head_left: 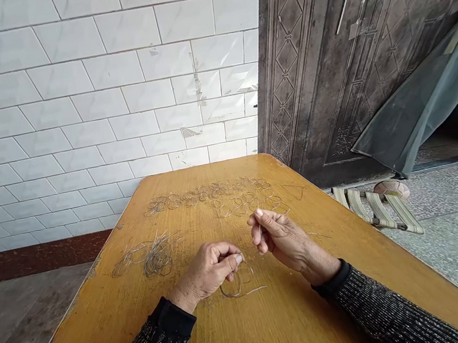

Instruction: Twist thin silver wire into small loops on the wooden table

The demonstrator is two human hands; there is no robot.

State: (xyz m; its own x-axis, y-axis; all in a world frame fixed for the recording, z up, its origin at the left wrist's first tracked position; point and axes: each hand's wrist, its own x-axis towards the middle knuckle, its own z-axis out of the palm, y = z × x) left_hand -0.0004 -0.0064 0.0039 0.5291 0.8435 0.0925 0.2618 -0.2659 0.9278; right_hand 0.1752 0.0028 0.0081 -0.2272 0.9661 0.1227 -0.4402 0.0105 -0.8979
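My left hand is closed in a pinch, thumb against forefinger, over the middle of the wooden table. A thin, curved wire hangs from its fingertips in a loose loop, one end pointing right. To its right, my right hand is raised with thumb and forefinger pinched together. A fine, light strand of wire shows between its fingers; whether it belongs to the same piece as the left hand's wire I cannot tell. Left of my left hand lies a tangled bundle of wires.
Rows of coiled wire loops lie along the table's far part. A bent wire and a straighter strand lie at the right. Beyond are a tiled wall, a dark carved door and a strapped folding stool.
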